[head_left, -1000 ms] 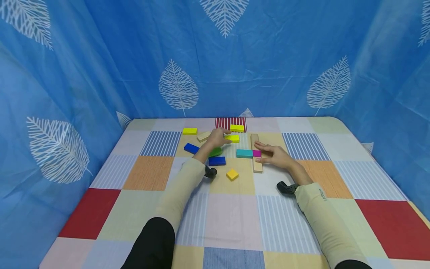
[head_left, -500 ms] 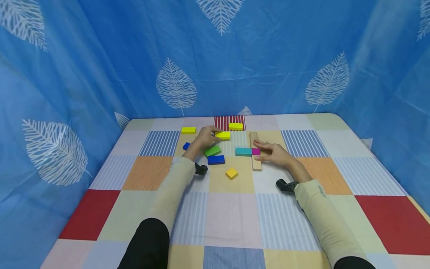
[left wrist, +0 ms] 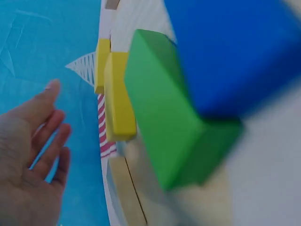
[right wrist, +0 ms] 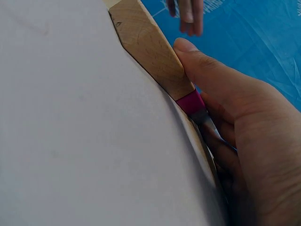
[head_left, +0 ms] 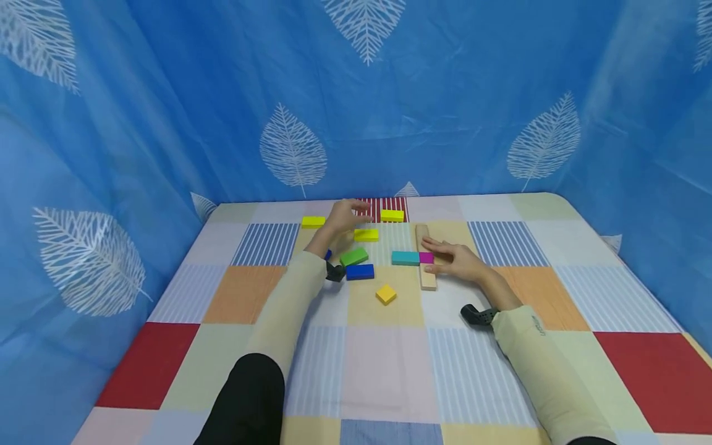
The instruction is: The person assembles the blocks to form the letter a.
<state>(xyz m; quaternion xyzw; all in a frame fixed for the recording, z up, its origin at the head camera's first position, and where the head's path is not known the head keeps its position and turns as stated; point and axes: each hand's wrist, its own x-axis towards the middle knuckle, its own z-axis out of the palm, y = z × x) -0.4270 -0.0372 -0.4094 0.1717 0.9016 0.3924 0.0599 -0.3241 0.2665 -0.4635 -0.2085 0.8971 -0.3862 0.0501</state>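
Note:
My left hand hovers over the back of the table, with fingers extended and nothing in them. Just below it lies a yellow block. Nearer me are a green block and a blue block. A second blue block is mostly hidden by my left arm. My right hand rests on a row of pale wood with a magenta block at its middle. The thumb touches the wood's edge, and the other fingers are partly hidden. A teal block adjoins the magenta one.
Two more yellow blocks stand farther back, one at the left and one near the middle. An orange-yellow square block lies nearer me. A blue leaf-patterned curtain hangs behind the patchwork-covered table.
My left hand slid a yellow block leftward, then let go and lifted away from it. The right hand has stayed on the wood and magenta pieces.

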